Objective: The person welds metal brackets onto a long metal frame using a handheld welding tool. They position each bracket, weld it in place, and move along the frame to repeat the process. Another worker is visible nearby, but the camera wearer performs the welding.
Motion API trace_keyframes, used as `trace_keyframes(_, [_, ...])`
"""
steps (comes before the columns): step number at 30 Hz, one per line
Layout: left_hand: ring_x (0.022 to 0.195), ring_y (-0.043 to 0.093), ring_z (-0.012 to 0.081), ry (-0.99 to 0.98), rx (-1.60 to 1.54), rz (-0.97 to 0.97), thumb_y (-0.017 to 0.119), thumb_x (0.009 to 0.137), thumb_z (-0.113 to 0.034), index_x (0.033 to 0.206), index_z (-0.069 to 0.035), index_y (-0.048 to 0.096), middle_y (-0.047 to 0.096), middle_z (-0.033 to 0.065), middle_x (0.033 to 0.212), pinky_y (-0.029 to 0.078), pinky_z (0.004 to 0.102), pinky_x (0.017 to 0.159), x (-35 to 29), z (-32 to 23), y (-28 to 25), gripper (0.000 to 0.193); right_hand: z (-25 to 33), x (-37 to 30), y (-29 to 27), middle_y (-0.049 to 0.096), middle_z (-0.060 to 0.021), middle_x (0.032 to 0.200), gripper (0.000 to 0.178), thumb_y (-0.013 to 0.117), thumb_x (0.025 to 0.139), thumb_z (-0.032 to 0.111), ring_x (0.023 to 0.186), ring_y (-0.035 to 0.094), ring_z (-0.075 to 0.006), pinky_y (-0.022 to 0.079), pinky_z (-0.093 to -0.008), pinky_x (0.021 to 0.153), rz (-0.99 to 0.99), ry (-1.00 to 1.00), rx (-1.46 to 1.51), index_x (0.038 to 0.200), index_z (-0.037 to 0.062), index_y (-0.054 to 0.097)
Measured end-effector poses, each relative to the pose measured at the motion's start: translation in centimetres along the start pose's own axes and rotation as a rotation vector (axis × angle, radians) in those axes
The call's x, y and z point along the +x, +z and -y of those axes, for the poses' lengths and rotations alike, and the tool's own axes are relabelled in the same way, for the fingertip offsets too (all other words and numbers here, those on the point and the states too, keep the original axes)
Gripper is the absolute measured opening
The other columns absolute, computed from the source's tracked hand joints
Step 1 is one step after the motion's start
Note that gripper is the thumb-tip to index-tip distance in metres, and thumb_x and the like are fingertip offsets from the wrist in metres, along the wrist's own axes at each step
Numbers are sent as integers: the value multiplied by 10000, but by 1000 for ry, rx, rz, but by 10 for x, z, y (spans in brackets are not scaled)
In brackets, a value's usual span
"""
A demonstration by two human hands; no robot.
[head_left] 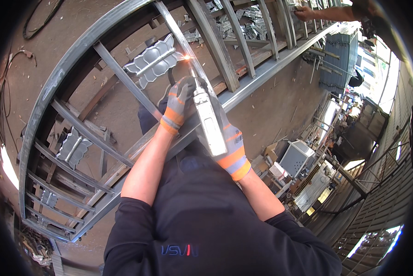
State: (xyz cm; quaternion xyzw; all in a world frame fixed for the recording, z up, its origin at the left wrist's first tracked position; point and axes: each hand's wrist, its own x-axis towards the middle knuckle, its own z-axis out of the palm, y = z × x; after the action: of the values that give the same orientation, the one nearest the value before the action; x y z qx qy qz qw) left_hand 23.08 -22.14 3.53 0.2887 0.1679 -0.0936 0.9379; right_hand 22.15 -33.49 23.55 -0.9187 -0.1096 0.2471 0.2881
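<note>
A white and silver handheld welding torch points away from me, its thin nozzle at a bright orange-white spark. My right hand, in a grey and orange work glove, is wrapped round the torch body from the right side. Also gloved, my left hand has its fingers closed beside the torch's front end; the fingertips are partly hidden. The spark glows where the tip of a silver leaf-shaped metal ornament meets a grey metal bar. That ornament sits between two bars of a large curved metal frame.
More ornaments sit between bars at the left. Another person's hand touches the frame at the far right. Metal pieces lie beyond the bars. A stack of bluish metal tubes and a grey metal box stand to the right. Cables cross the floor at left.
</note>
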Motion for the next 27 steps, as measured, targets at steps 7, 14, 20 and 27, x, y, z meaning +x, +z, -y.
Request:
trace_keyframes(7, [879, 668, 139, 99, 240, -40, 549, 1116, -309, 1127, -28, 710, 701, 33, 1015, 565, 313, 805, 0, 3, 2, 324, -6, -17, -2, 738, -122, 978, 308, 795, 917, 90, 790, 709, -343, 569, -406, 686, -52, -1, 10, 1211, 49, 714])
trace_keyframes(14, [951, 719, 250, -6, -248, -428, 627, 1097, -480, 1276, -23, 664, 734, 116, 1109, 597, 425, 873, 22, -22, 17, 492, -20, -46, -19, 758, -118, 1103, 484, 796, 917, 44, 905, 748, -257, 589, -373, 779, -4, 242, 194, 1362, 20, 608])
trace_keyframes(20, [936, 739, 194, 299, -375, -724, 773, 1038, -289, 1122, -18, 737, 768, 71, 1081, 608, 354, 821, 55, -5, 14, 286, -37, -59, -32, 720, -173, 1198, 725, 822, 886, 82, 1010, 729, -359, 584, -409, 882, -85, 68, 10, 1535, 17, 505])
trace_keyframes(27, [951, 720, 154, 402, -208, -781, 808, 1008, -246, 1158, -3, 721, 756, 52, 1108, 597, 347, 832, 63, 1, 4, 298, -60, -66, -65, 718, -187, 1275, 732, 823, 877, 100, 1103, 736, -364, 585, -418, 931, -91, 31, 3, 1536, 13, 515])
